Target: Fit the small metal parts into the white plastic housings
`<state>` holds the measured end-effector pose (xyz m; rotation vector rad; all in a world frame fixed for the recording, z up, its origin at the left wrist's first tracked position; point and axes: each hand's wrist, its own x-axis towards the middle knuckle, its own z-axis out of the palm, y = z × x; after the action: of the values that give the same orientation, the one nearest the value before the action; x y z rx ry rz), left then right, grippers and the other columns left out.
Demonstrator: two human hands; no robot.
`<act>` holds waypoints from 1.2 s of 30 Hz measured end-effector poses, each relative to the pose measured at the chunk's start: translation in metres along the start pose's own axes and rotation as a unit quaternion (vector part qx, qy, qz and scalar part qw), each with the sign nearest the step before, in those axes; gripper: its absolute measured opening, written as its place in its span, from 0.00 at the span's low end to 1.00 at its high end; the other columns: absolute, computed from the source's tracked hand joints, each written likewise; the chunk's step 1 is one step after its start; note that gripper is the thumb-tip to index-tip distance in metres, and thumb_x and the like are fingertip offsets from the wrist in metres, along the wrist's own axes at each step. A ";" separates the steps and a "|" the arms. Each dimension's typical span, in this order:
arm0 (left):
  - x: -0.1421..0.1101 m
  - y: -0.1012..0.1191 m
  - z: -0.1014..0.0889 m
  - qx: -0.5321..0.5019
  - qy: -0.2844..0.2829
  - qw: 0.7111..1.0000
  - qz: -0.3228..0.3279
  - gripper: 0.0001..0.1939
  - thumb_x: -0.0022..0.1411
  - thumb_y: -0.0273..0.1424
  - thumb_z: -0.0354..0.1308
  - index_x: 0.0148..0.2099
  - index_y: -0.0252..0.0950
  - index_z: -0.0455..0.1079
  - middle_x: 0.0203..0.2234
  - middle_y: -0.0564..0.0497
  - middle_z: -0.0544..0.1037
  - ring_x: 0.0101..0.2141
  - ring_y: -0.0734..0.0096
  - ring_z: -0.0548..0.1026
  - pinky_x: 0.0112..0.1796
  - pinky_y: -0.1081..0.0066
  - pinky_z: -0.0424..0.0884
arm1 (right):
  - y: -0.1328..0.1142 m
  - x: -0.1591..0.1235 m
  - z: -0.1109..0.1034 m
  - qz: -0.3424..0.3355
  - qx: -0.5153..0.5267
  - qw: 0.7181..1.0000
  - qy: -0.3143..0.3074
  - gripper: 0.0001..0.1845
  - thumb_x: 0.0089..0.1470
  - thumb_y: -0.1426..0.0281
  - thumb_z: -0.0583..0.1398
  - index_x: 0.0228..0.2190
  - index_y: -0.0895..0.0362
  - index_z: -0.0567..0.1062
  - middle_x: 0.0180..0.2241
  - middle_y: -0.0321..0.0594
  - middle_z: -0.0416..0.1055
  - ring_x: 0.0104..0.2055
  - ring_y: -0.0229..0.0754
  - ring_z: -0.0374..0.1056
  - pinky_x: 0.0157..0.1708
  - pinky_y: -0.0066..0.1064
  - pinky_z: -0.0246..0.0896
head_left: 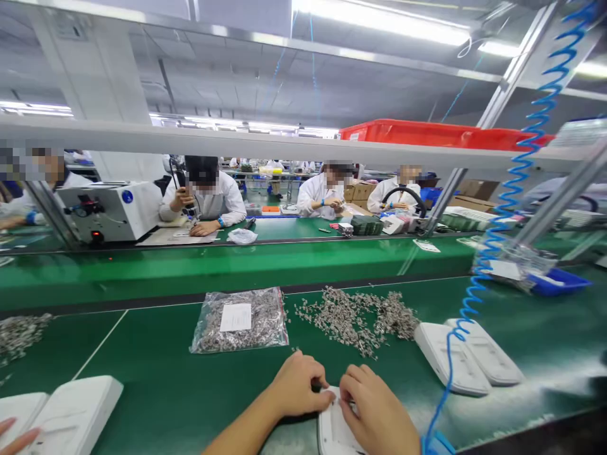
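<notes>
A white plastic housing (327, 426) lies on the green bench in front of me, partly covered by my hands. My left hand (301, 385) is at its upper left, fingers curled and thumb pressed toward the edge. Over the right part of the housing, my right hand (374, 407) is closed with its fingertips bent down to the surface. Whatever small piece either hand may hold is hidden. A blue wrist strap (439, 443) sits on my right wrist. Beyond my hands spreads a loose pile of small metal pieces (351, 316).
A clear bag of metal pieces (241, 321) lies left of the pile. White housings (455, 357) rest at right, beside a hanging blue coiled cord (493, 243). At lower left, another person's hand (19, 436) touches a white housing (78, 414). A red tray (427, 133) sits overhead.
</notes>
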<state>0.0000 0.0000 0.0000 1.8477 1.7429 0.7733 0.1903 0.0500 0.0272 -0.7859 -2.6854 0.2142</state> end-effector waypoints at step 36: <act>0.005 0.022 -0.008 -0.014 -0.039 0.999 -0.006 0.12 0.51 0.36 0.66 0.29 0.35 0.68 0.24 0.58 0.74 0.29 0.73 0.71 0.56 0.57 0.57 | 0.007 -0.054 -0.028 -0.128 0.046 0.989 0.052 0.16 0.62 0.73 0.57 0.52 0.56 0.70 0.52 0.41 0.70 0.57 0.47 0.61 0.54 0.43 0.60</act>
<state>0.0107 0.0034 0.0216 1.8230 1.6852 0.7066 0.2467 0.0273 0.0369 -0.4084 -2.6220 0.2259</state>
